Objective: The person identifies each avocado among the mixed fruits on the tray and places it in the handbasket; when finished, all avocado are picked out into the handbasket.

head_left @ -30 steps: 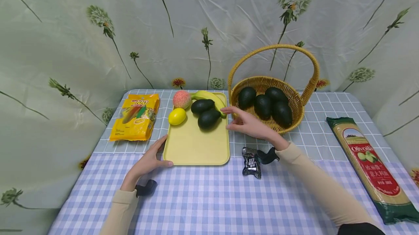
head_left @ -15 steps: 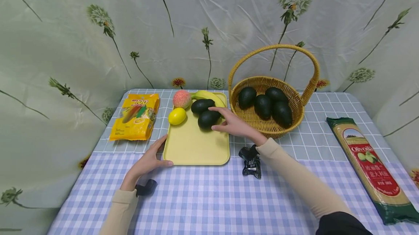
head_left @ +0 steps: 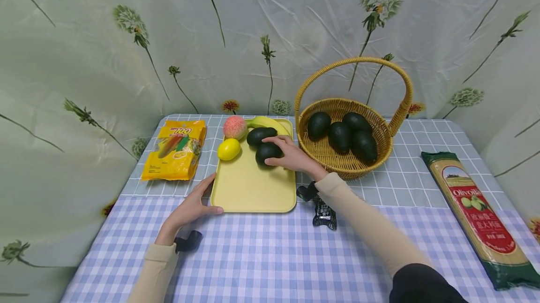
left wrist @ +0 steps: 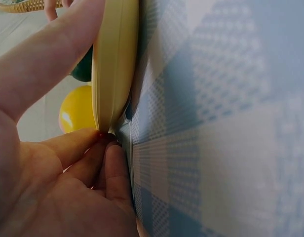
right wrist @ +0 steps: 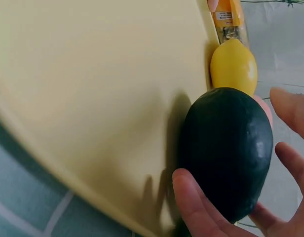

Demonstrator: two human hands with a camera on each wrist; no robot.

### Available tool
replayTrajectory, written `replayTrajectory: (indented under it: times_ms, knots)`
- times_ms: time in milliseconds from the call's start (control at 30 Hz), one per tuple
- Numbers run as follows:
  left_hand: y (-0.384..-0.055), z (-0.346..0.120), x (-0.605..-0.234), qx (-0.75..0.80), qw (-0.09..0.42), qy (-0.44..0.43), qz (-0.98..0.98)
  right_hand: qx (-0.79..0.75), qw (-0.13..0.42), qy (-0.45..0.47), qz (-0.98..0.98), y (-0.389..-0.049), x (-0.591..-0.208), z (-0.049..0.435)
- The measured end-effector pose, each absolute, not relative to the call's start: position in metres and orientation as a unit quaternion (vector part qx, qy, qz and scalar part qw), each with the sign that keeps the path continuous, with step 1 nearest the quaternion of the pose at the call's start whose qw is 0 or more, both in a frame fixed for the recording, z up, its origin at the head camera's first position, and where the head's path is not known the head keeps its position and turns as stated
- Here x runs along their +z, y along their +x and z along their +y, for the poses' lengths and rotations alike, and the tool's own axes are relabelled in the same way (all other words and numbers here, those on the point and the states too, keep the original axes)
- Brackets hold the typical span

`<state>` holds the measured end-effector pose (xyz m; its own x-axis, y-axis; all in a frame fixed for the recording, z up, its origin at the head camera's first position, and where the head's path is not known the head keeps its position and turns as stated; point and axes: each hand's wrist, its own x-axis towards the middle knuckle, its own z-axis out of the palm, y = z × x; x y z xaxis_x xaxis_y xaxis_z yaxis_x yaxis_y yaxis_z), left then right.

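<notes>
My left hand [head_left: 191, 209] holds the near left corner of a yellow tray [head_left: 255, 190], thumb along the front edge and fingers at the left side. In the left wrist view the fingertips [left wrist: 100, 140] meet the rim. On the tray lies a dark green avocado [right wrist: 226, 148], with my right hand [head_left: 291, 155] spread around it. The right wrist view shows one fingertip overlapping its near side and others apart from its far side. Behind it sit a second avocado [head_left: 258, 137], a banana [head_left: 270, 122], a peach [head_left: 235, 127] and a lemon [head_left: 229, 149].
A wicker basket [head_left: 310, 150] with a tall handle holds several avocados, right of the tray. At left lies a yellow snack bag [head_left: 175, 150]. A small black packet [head_left: 325, 215] lies by my right wrist, and a long pasta bag [head_left: 476, 214] at far right.
My right hand has moved left from beside the tray's right edge and reached the nearer avocado, fingers going around it. My left hand and the tray have stayed put.
</notes>
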<state>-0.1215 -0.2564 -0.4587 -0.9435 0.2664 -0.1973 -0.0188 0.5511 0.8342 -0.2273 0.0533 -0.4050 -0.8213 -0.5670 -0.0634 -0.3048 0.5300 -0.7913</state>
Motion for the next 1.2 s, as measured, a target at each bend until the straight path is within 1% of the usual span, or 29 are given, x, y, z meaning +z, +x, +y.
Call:
replayTrajectory:
  times_ms: [333,633,767,833,1000,1033,1200]
  knots:
    - [-0.122,-0.256,-0.459,0.472,0.154,0.071,0.865,-0.419,0.149,-0.224,0.867,-0.229,-0.411,0.045]
    - [-0.122,-0.257,-0.46,0.471,0.15,0.074,0.866,-0.457,0.142,-0.24,0.845,-0.22,-0.404,0.055]
    - [-0.122,-0.257,-0.459,0.47,0.151,0.073,0.867,-0.474,0.11,-0.266,0.832,-0.214,-0.396,0.066]
    - [-0.122,-0.257,-0.459,0.47,0.152,0.071,0.867,-0.485,0.101,-0.274,0.824,-0.207,-0.385,0.072]
    - [-0.121,-0.257,-0.459,0.471,0.15,0.072,0.867,-0.502,0.092,-0.289,0.81,-0.202,-0.369,0.096]
    - [-0.121,-0.257,-0.459,0.47,0.15,0.073,0.867,-0.5,0.087,-0.292,0.81,-0.205,-0.371,0.102]
    - [-0.121,-0.257,-0.46,0.469,0.149,0.074,0.867,-0.493,0.081,-0.277,0.821,-0.205,-0.361,0.132]
